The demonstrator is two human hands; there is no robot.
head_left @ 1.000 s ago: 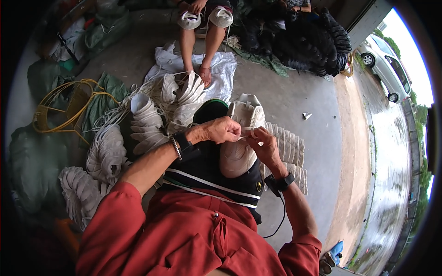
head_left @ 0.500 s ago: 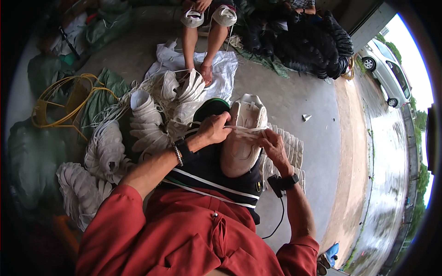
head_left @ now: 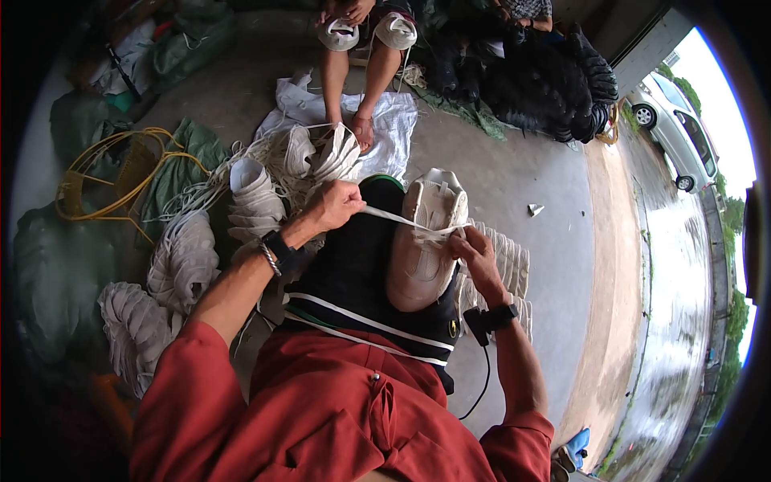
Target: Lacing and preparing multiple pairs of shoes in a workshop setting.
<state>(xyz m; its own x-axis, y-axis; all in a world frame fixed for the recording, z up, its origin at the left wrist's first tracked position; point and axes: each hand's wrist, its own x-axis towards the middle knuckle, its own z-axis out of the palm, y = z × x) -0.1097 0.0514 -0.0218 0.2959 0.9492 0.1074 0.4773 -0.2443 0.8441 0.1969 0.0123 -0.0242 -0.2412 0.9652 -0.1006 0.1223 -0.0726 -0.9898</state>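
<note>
A cream-coloured shoe upper (head_left: 422, 241) rests on my lap over dark shorts. A white lace (head_left: 393, 218) runs taut across it. My left hand (head_left: 333, 205) is closed on the lace's left end, pulled out to the left of the shoe. My right hand (head_left: 475, 253) pinches the lace at the shoe's right edge, fingers against the eyelets. A black device is strapped to my right wrist, with a cable hanging from it.
Stacks of pale shoe uppers (head_left: 257, 201) and bundles of white laces lie on the concrete at my left. Yellow tubing (head_left: 96, 173) coils further left. Another person's bare legs (head_left: 353, 88) rest on a white sack ahead. Dark bags (head_left: 538, 72) are piled beyond; a car (head_left: 679, 132) stands outside.
My left hand has drawn the lace out to the left, away from my right hand, so the lace now stretches taut across the shoe.
</note>
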